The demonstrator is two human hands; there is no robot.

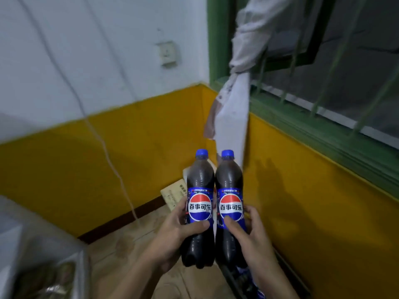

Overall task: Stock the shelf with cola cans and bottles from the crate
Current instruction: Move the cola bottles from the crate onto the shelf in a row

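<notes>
A: From the head camera, what do the hands hold?

B: Two cola bottles, upright and side by side, just below the middle toward six o'clock. The left hand (172, 231) is wrapped round the left bottle (199, 186), with the thumb across the front under the round red, white and blue label. The right hand (248, 231) grasps the right bottle (230, 186) the same way, thumb in front and fingers behind.

A: Do the bottles touch?

B: They touch or nearly touch at the shoulders, and a thin gap shows lower down. The left cap (201, 153) and the right cap (227, 154) are both blue and sit level. Both bottles are full of dark drink.

A: And the crate?

B: At five o'clock, under the right wrist, there is a dark-edged shape (239, 279) with blue patches in it. It is too blurred to tell whether that is the crate.

A: What lies around?

B: A room corner, with the wall (151, 147) white above and yellow below. A green-framed window (302, 126) with bars is at two o'clock. A pale cloth (248, 39) hangs at one o'clock, and a white sheet (233, 117) below it reaches down behind the right cap. A socket (168, 53) is at twelve. A pale cable (103, 145) runs from eleven down to the floor (133, 240) at seven. A cardboard box (172, 195) lies partly behind the left bottle. A blurred grey unit (43, 255) fills eight o'clock.
</notes>
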